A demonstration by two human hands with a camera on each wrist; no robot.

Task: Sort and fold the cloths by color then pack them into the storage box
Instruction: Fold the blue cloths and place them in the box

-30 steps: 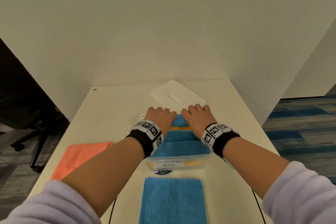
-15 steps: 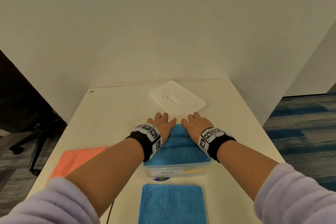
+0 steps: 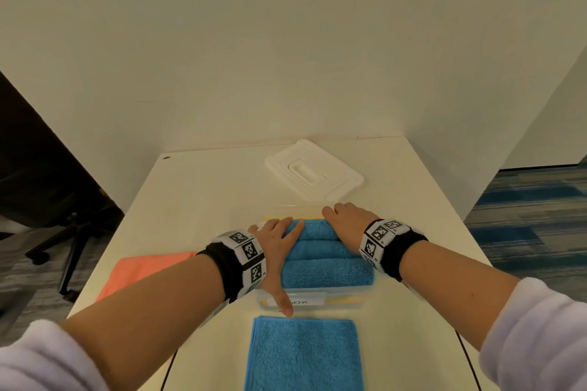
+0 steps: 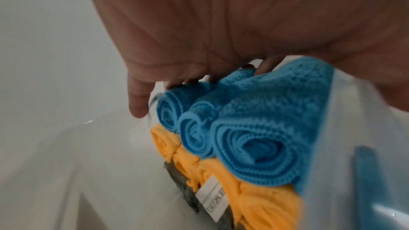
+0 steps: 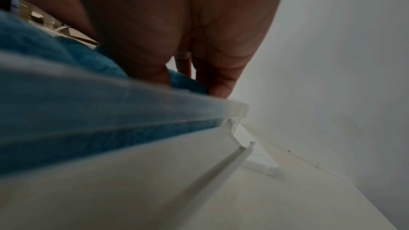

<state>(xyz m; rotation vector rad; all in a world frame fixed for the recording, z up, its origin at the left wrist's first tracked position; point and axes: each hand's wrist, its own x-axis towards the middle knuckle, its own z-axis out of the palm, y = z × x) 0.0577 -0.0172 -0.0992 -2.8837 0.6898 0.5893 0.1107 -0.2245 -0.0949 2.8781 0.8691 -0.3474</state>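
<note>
Head view: a person's left hand and right hand lie flat, fingers extended, on three rolled blue cloths packed in the clear storage box on the desk. Between the two hands the blue rolls sit over yellow cloths. A folded blue cloth lies just nearer than the hands, an orange cloth left of the left hand, the white lid beyond the fingertips.
</note>
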